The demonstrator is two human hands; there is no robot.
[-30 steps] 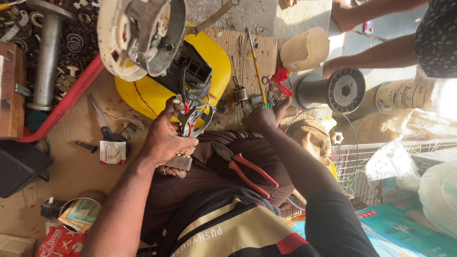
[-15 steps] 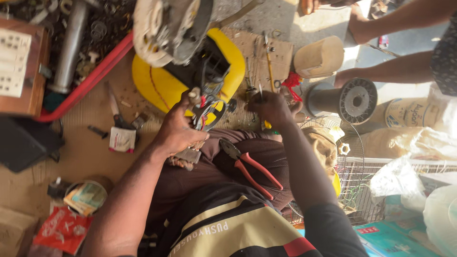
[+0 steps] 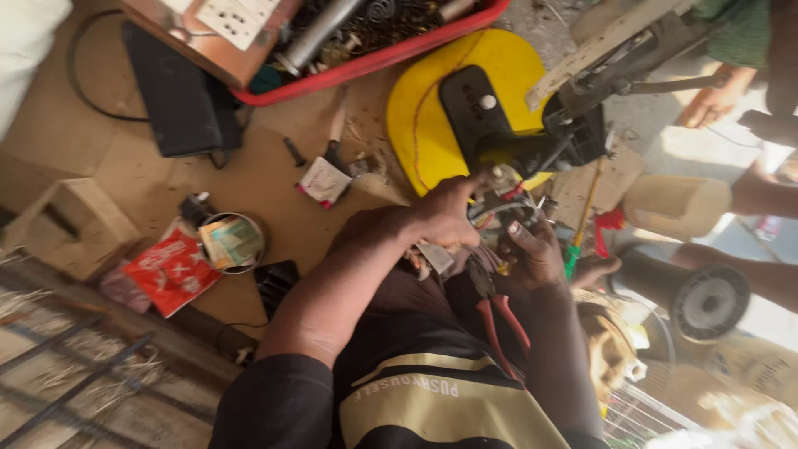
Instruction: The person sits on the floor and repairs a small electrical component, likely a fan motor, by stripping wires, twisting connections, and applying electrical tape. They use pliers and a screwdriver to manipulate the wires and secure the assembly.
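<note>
Red-handled pliers (image 3: 499,320) lie on the lap. Just beyond, the left hand (image 3: 445,218) and right hand (image 3: 536,254) pinch a bundle of coloured wires (image 3: 499,212) beside the yellow round plastic base (image 3: 440,116). A red flat packet (image 3: 170,270) lies left; a white square label (image 3: 322,181) farther.

Your pliers (image 3: 499,320): red handles. Disc-shaped housing (image 3: 432,108) before you: bright yellow, black panel (image 3: 474,112) on it. Tray (image 3: 374,58): red rim. Screwdriver (image 3: 572,259) by your right hand (image 3: 536,254): green handle. Your apron (image 3: 440,407): black, pale yellow band. Packet (image 3: 170,268): red, white print.
</note>
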